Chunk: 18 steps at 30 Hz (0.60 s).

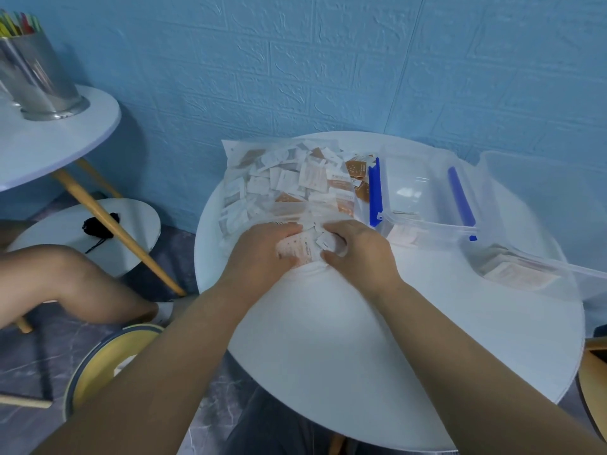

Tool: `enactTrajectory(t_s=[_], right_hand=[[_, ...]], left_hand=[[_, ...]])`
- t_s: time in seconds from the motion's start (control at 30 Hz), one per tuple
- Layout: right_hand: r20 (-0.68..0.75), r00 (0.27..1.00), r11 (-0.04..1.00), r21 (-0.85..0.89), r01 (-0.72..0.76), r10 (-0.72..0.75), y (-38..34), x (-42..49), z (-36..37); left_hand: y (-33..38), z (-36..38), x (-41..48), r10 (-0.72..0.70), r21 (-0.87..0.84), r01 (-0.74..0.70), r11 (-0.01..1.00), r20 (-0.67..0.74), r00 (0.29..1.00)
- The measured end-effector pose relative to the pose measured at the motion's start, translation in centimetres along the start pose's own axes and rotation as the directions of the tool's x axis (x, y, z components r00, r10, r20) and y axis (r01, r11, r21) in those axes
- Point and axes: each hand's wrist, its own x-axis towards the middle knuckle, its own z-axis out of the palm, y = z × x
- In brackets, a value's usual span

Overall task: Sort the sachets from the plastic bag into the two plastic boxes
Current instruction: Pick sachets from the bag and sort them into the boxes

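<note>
A clear plastic bag full of white and brown sachets lies on the round white table, toward its far left. My left hand and my right hand meet at the bag's near end, their fingers curled round a bunch of sachets there. Whether the bunch is inside the bag's mouth or outside it is unclear. To the right stands a clear plastic box with blue clips. A second clear box further right holds several pale sachets.
A blue wall stands right behind the table. To the left a second white table carries a metal cup, with a low stool beneath. Another person's bare leg and a yellow stool are at the lower left.
</note>
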Motion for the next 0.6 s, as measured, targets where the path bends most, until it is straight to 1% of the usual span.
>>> enactTrajectory(t_s=[0.1,0.17,0.23,0.3,0.37,0.43,0.5,0.6], right_hand=[[-0.034,0.999,1.0,0.03,0.005,-0.004,0.1,-0.1,0.0],[-0.062,0.998,0.998,0.056,0.005,-0.001,0.2,-0.3,0.0],[-0.092,0.995,0.996,0.081,0.032,-0.025,0.1,-0.5,-0.2],[-0.095,0.987,0.982,0.13,0.141,-0.129,-0.1,-0.9,-0.3],[-0.049,0.962,0.942,0.195,0.272,-0.268,-0.4,-1.3,-0.3],[0.018,0.942,0.911,0.262,0.318,-0.334,-0.8,-1.5,-0.3],[0.034,0.951,0.916,0.28,0.286,-0.308,-1.0,-1.4,-0.3],[-0.025,0.977,0.965,0.152,0.214,-0.213,-0.5,-0.7,-0.4]], left_hand=[[0.2,-0.4,-0.2,-0.015,0.007,0.015,1.0,-0.001,1.0],[0.0,-0.6,-0.4,-0.009,0.029,0.01,1.0,-0.056,0.998],[0.1,-0.8,-0.7,-0.029,-0.004,0.029,1.0,-0.143,0.989],[0.3,-0.8,-1.0,-0.033,-0.015,0.03,0.999,-0.254,0.967],[0.4,-0.5,-1.3,-0.036,-0.041,0.023,0.999,-0.358,0.933],[0.2,-0.2,-1.4,-0.05,-0.083,0.017,0.996,-0.42,0.906],[0.1,0.3,-1.5,-0.068,-0.103,0.024,0.994,-0.447,0.892],[0.1,0.6,-0.7,-0.082,-0.115,0.032,0.993,-0.463,0.883]])
